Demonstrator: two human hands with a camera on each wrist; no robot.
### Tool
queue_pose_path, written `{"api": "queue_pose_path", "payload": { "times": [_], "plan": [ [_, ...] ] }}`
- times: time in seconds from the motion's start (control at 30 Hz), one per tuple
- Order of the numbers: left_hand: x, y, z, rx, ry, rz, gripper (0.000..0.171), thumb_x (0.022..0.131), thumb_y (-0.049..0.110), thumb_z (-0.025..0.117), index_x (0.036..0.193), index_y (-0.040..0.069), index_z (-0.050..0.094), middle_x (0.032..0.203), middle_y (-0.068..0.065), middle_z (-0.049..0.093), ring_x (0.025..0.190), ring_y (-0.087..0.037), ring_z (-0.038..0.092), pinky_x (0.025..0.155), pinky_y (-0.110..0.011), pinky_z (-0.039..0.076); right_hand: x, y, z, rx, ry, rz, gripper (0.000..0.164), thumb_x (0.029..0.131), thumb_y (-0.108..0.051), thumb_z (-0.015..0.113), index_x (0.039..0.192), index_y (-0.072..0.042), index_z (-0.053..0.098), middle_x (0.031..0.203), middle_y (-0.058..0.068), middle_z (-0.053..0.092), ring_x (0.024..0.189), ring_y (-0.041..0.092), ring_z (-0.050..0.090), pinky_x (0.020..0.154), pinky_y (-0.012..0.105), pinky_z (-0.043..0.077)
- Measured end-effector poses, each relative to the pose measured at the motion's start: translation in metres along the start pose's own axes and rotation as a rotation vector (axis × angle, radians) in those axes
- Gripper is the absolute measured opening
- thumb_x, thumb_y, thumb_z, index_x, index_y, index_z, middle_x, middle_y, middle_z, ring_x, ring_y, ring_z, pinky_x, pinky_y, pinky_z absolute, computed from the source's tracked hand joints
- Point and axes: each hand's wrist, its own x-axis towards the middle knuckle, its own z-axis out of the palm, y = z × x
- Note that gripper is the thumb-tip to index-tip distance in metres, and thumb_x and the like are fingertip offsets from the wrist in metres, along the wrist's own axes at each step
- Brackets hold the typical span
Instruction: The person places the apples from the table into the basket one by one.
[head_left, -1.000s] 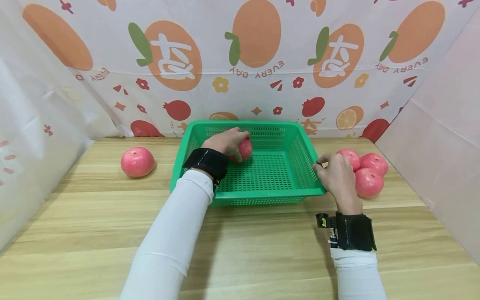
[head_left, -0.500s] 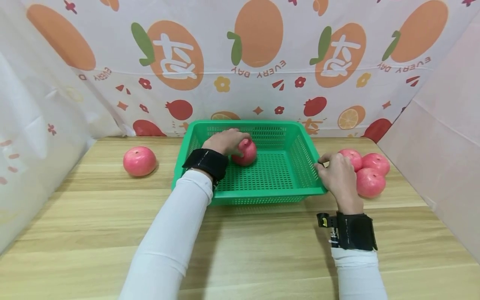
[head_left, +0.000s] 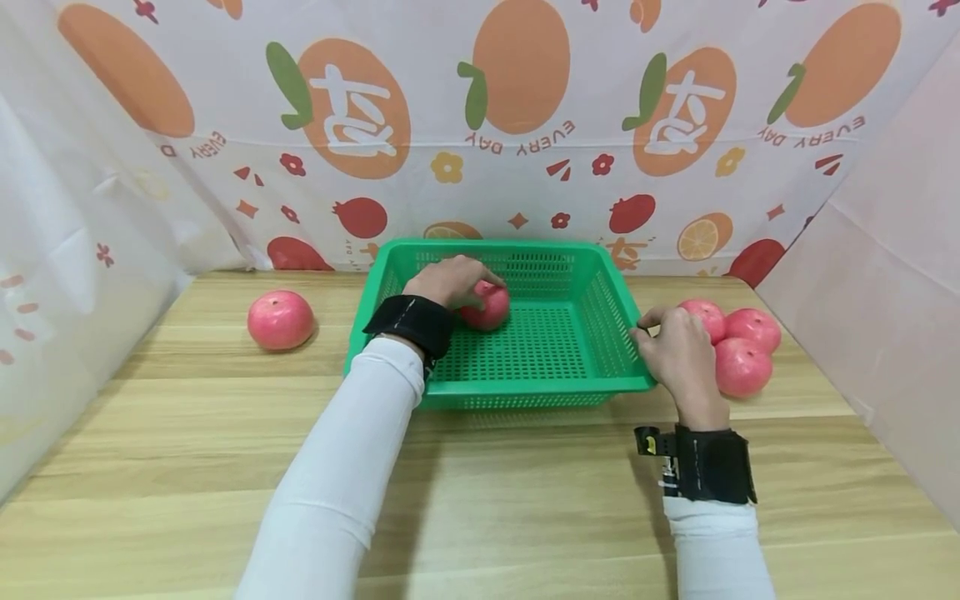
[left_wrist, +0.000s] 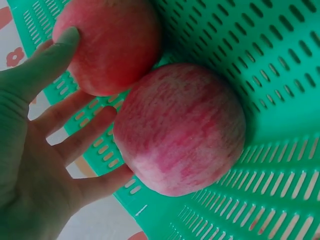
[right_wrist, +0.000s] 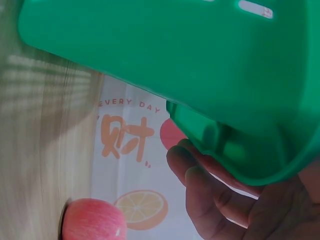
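Observation:
Inside the green plastic basket [head_left: 536,386], my left hand [head_left: 448,282] is over an apple [head_left: 491,310]. In the left wrist view its fingers are spread and fairly straight. The thumb touches the upper apple [left_wrist: 117,47], and the little finger's tip reaches the lower apple [left_wrist: 180,130]. Those two apples lie side by side against the slotted wall; only one shows in the head view, the other being hidden there. My right hand [head_left: 678,354] grips the basket's rim at the right front corner, its fingers curled under the rim in the right wrist view.
A single apple [head_left: 281,320] sits on the wooden table [head_left: 525,500], left of the basket. Several apples [head_left: 742,367] cluster beside my right hand. A fruit-print cloth [head_left: 517,192] hangs behind the basket, and pale cloth [head_left: 885,267] closes off both sides.
My left fingers have loosened from around the apple in the basket, which shows more now and has shifted slightly. My right hand has stayed on the rim.

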Motion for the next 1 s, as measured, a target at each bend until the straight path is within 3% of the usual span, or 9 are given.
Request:
{"api": "queue_pose_path", "payload": {
  "times": [0.27,0.7,0.87,1.0],
  "plan": [
    [-0.0032,0.0052,-0.0014,-0.061,-0.001,-0.035,0.049,0.084,0.012,0.061,0.127,0.032,0.051,0.130,-0.008,0.040,0.105,-0.024,0.034,0.085,-0.044,0.043,0.0003,0.0000,-0.0045,-0.002,-0.007,0.002,0.021,0.083,-0.014,0.060,0.093,0.004,0.065,0.086,0.022,0.063,0.071,0.031,0.053,0.055,0.044,0.048],
    [-0.0074,0.0039,0.0013,-0.087,-0.004,-0.047,0.045,0.083,0.011,0.062,0.124,0.029,0.053,0.132,-0.008,0.039,0.108,-0.025,0.033,0.086,-0.047,0.042,-0.0006,-0.0012,-0.0016,0.019,-0.013,0.007,0.022,0.083,-0.015,0.062,0.094,0.004,0.065,0.081,0.021,0.063,0.065,0.028,0.054,0.051,0.038,0.048],
    [-0.0077,0.0064,-0.0002,-0.060,-0.017,-0.052,0.046,0.085,0.012,0.060,0.125,0.031,0.051,0.132,-0.008,0.039,0.107,-0.026,0.035,0.088,-0.048,0.041,-0.0010,-0.0007,-0.0023,0.017,-0.009,0.003,0.022,0.082,-0.014,0.063,0.092,0.005,0.064,0.079,0.021,0.062,0.063,0.027,0.054,0.051,0.038,0.048],
    [-0.0098,0.0071,-0.0055,0.055,-0.016,-0.034,0.048,0.086,0.016,0.058,0.130,0.031,0.047,0.131,-0.008,0.041,0.109,-0.028,0.036,0.091,-0.055,0.038,-0.0010,-0.0016,-0.0024,0.012,-0.017,0.011,0.021,0.083,-0.015,0.062,0.092,0.004,0.065,0.083,0.022,0.063,0.066,0.028,0.053,0.052,0.039,0.049]
  ]
}}
